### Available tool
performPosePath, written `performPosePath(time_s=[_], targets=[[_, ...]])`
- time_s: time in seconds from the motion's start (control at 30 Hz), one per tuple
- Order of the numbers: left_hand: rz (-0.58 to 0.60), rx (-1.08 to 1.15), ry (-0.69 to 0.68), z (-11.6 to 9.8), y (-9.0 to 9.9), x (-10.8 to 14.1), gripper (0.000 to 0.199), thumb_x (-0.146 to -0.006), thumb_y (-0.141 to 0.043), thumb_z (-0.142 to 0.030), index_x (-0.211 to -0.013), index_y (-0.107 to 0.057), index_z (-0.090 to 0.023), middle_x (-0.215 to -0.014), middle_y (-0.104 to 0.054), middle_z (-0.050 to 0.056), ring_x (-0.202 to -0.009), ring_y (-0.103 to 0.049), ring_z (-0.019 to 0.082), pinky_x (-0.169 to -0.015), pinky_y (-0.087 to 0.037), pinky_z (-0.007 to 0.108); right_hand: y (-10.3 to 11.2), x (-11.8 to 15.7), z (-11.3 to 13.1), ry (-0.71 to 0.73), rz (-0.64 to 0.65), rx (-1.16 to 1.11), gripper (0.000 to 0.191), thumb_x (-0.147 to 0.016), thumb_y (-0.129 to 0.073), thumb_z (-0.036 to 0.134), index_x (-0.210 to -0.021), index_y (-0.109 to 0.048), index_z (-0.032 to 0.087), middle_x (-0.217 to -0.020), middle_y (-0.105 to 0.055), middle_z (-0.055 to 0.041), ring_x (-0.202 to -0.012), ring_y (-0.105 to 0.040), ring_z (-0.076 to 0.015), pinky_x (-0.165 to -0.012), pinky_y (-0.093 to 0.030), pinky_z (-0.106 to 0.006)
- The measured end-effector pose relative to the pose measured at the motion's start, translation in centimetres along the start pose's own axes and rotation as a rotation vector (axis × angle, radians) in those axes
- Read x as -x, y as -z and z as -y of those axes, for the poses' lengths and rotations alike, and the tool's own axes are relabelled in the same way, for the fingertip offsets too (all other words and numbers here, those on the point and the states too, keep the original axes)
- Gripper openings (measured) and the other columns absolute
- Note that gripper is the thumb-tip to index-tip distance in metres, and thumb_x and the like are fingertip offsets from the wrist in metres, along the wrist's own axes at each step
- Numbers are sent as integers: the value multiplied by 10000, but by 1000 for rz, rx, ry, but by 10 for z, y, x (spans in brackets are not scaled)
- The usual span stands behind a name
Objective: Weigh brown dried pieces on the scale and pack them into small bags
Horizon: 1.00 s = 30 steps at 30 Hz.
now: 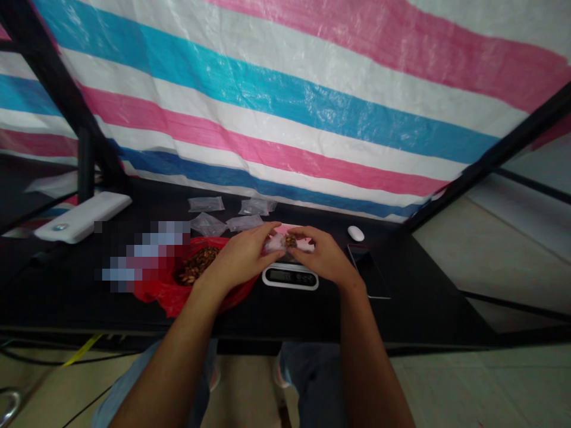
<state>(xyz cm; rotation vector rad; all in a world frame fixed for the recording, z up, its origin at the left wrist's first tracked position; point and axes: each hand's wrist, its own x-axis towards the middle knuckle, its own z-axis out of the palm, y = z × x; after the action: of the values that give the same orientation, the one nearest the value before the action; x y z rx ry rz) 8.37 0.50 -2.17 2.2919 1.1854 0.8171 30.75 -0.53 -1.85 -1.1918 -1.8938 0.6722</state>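
Between my two hands is a small clear plastic bag [291, 240] with some brown dried pieces in it. My left hand [250, 252] grips the bag's left side, thumb and fingers curled in. My right hand [320, 254] pinches the other side. Just below them lies a white digital scale [289, 278] with a dark display, too blurred to read; the hands and bag partly cover its upper part. Beside my left forearm a red plastic bag [167, 300] lies open, holding a heap of brown dried pieces [197, 266].
Several flat clear plastic bags [206, 204] lie at the back of the black table [401, 297]. To the right are a white mouse [355, 233] and a dark tablet-like device [370, 270]. A white oblong device [84, 217] sits at left. Behind hangs a striped sheet [267, 107].
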Motion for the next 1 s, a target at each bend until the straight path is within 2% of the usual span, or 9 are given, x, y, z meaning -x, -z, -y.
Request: performPosePath(time_s=[0.2,0.33,0.43,0.5,0.63,0.8,1.0], targets=[[-7,60,-19,2,-1,0,572,-970,-659,-430,-1486,-590,-194,-1471,-686,153,-1316,-672,332,-1126,-507,459,0,-1,3,51,73,8,336,-862,-743,196,-1195,-794,192,-1233,-774,-109,-1079,-731,-226,-943,-582,-353],[2,88,-40,2,-1,0,552,-959,-662,-388,-1479,-593,-216,-1405,-725,127,-1258,-698,322,-1081,-527,452,1,-1,7,63,118,26,372,-870,-711,153,-1226,-797,220,-1254,-753,-98,-1108,-722,-224,-942,-577,-346],[9,118,-64,2,1,1,528,-954,-665,-371,-1459,-602,-232,-1382,-734,105,-1227,-705,306,-1067,-529,440,2,-1,8,46,125,17,401,-870,-710,161,-1261,-779,219,-1305,-735,-104,-1076,-724,-214,-879,-576,-327],[11,130,-63,2,1,1,517,-950,-672,-363,-1446,-608,-233,-1360,-741,101,-1204,-712,301,-1059,-531,439,4,0,8,30,120,0,359,-870,-724,186,-1224,-778,208,-1255,-758,-96,-1027,-728,-205,-833,-562,-314],[6,162,-40,2,0,3,563,-928,-707,-370,-1459,-596,-219,-1334,-748,107,-1180,-720,301,-1031,-547,440,5,-1,13,8,88,-35,223,-877,-731,215,-1094,-770,185,-1102,-797,-66,-950,-719,-191,-763,-515,-293],[-39,237,-56,-3,0,3,713,-903,-747,-406,-1542,-521,-184,-1477,-675,143,-1327,-659,315,-1140,-506,465,-1,-6,30,48,-12,-38,234,-946,-710,306,-1132,-775,181,-1013,-802,-47,-830,-687,-161,-724,-501,-286],[-107,325,-90,-9,2,2,718,-899,-758,-405,-1538,-513,-188,-1501,-658,148,-1326,-661,320,-1154,-508,481,-6,-12,46,143,-127,69,188,-948,-749,357,-1037,-823,209,-878,-761,-31,-753,-642,-161,-687,-482,-301]])
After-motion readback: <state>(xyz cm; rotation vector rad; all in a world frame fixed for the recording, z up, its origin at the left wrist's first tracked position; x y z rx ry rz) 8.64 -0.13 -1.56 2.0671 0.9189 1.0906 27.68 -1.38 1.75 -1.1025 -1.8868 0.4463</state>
